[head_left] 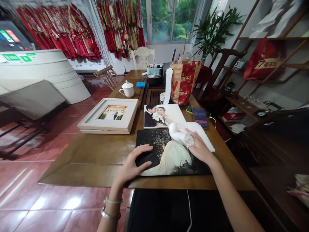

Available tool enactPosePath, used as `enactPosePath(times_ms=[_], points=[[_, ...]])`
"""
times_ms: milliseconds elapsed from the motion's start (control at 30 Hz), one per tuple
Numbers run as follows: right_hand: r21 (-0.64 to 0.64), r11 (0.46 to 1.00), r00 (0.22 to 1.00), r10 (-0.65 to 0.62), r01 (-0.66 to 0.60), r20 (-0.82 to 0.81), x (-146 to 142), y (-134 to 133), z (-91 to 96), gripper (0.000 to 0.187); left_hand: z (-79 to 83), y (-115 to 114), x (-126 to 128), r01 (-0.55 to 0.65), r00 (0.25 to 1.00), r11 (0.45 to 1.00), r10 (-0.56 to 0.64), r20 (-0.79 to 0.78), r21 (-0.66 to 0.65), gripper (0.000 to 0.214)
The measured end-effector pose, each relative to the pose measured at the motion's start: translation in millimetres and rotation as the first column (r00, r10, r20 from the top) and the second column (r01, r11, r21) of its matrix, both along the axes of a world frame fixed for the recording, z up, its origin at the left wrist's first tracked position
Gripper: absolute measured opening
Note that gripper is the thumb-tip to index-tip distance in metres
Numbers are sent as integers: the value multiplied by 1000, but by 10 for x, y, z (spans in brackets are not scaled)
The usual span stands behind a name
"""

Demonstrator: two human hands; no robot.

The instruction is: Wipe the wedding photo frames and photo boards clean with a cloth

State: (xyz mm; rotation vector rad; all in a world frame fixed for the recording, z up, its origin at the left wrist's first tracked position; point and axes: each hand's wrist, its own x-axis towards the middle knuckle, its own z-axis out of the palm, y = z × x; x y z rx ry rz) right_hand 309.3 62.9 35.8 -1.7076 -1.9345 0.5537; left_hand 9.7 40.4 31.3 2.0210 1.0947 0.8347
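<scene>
A dark wedding photo panel (166,158) with a pale gown on it lies flat near the front edge of the wooden table. My left hand (135,162) rests on its left side, fingers spread apart. On the upper right of the panel, my right hand (199,146) presses a white cloth (202,130), its fingers closed on the bunched fabric. The cloth covers that corner of the panel. Just behind lies a second wedding photo panel (177,112) with a couple on a white ground, its lower right partly under the cloth.
Stacked picture frames (108,114) sit at the left of the table (96,161). Farther back stand a white lidded cup (127,89), a blue box (140,84), a black pot (154,79) and a red paper bag (184,83). A phone (200,117) with a cable lies at the right.
</scene>
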Motion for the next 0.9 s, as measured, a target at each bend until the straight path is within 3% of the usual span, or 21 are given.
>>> enactPosePath(times_ms=[167,333,467,567,700,800,900], points=[[91,995,986,23,-38,164,-295,12,88,66,-8,-5,4,-10,1000,1000,10,-23,-10,41],[64,932,918,338,-357,208,-717,-402,196,87,-33,-6,-3,-95,995,995,94,-37,-23,35],[-17,863,859,504,-504,91,-625,-831,272,87,-70,7,-4,-80,997,997,80,-4,12,34],[-74,849,852,523,-523,-25,-352,-986,291,79,-80,20,-4,-51,999,998,51,-13,30,34],[-76,905,909,415,-418,-44,47,-833,200,73,-67,33,-9,-22,1000,999,23,-19,48,31],[-20,960,960,281,-281,9,230,-479,82,68,-60,37,-12,-18,999,999,19,-26,48,31],[36,985,982,165,-169,96,225,-86,25,66,-56,37,-12,-16,999,999,17,-34,42,30]])
